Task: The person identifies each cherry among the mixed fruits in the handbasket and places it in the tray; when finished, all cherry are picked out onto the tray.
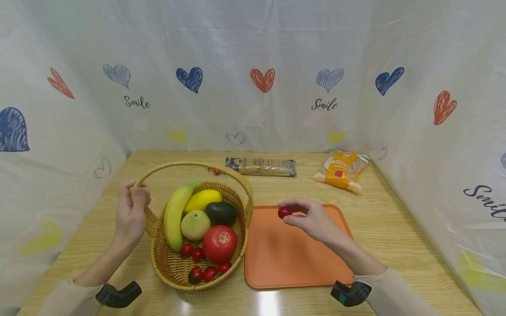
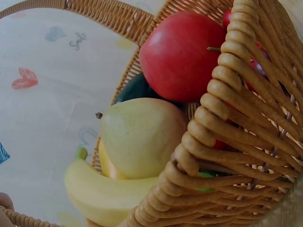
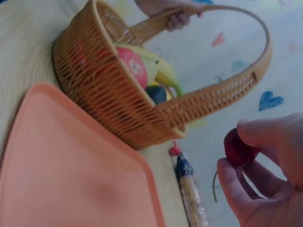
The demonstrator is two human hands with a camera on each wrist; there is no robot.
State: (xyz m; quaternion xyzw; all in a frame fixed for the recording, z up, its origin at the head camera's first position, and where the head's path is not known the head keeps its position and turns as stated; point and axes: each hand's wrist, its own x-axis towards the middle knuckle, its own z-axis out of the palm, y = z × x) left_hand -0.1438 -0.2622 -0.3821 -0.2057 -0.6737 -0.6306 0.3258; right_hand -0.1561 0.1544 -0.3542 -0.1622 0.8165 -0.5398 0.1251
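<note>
My left hand [image 1: 132, 208] grips the handle of a wicker basket [image 1: 161, 267] on its left side. In the basket lie a banana [image 1: 175, 219], a yellow fruit like a lemon [image 1: 203, 200], a dark green avocado [image 1: 221, 213], a pale green round fruit [image 1: 195, 225], a red pomegranate [image 1: 219, 243] and several small red fruits [image 1: 210, 274]. Between thumb and fingers, my right hand [image 1: 312, 218] pinches a dark red cherry [image 3: 238, 149], its thin stem hanging down in the right wrist view. That hand is above the orange tray [image 1: 292, 263], right of the basket.
A long clear packet of noodles [image 1: 265, 166] lies at the back, with small red items [image 1: 216, 171] beside its left end. An orange and clear food bag [image 1: 343, 170] sits at the back right. Curtains with printed hearts enclose the wooden table [image 1: 395, 245].
</note>
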